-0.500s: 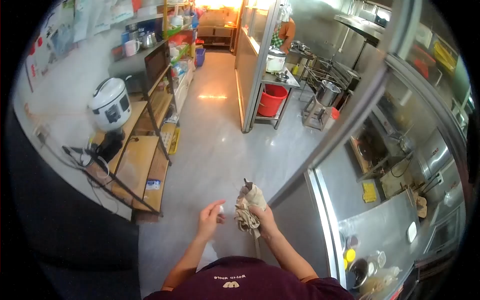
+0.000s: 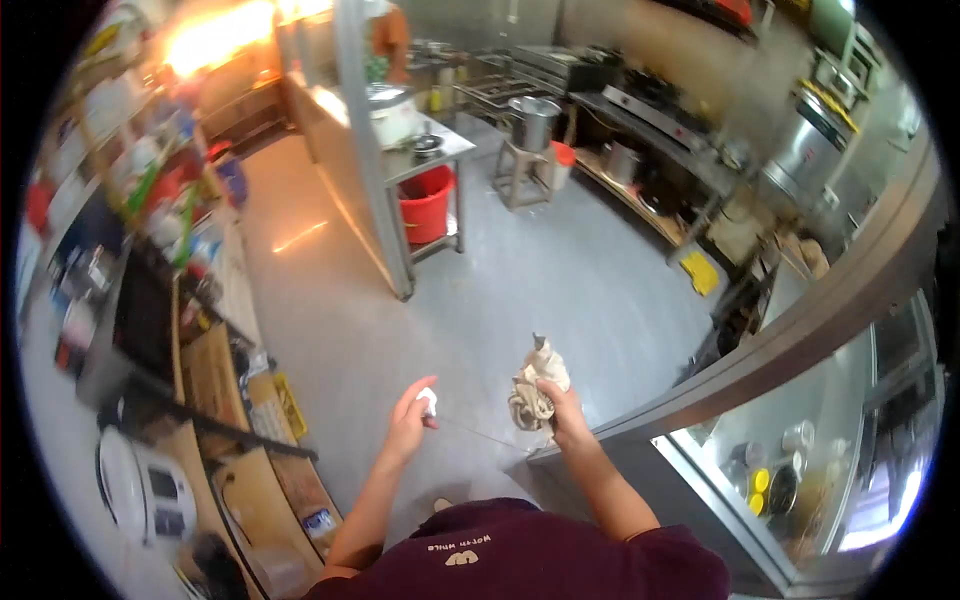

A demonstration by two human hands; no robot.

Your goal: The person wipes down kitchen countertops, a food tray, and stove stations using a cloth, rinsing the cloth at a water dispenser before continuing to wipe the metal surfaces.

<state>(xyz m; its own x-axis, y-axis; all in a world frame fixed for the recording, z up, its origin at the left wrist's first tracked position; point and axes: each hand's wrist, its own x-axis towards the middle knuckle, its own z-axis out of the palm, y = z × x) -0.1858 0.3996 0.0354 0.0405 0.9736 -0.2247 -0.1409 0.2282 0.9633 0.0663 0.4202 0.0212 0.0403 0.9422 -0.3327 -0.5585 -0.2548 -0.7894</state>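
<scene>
My left hand (image 2: 405, 425) is closed on a small white thing (image 2: 429, 400), its kind too small to make out. A bunched beige cloth (image 2: 530, 400) is gripped in my right hand (image 2: 568, 415), held up in front of my body. A dark tip pokes out of the bundle's top, and loose folds hang at its lower side. Between the two hands a thin pale line runs slantwise; whether it is a string attached to either thing, I cannot tell. Both hands are over the grey floor (image 2: 400, 330), apart from each other.
A metal-framed partition (image 2: 640, 435) stands close on my right, with jars on a counter behind it. Shelving with a rice cooker (image 2: 145, 490) is at left. Ahead are a table with a red bucket (image 2: 427, 205), a pot on a stool (image 2: 525, 175), and a person (image 2: 388, 45).
My view has swung to the right, bringing more of the stove area into sight. Both hands keep their holds, and they are now farther apart.
</scene>
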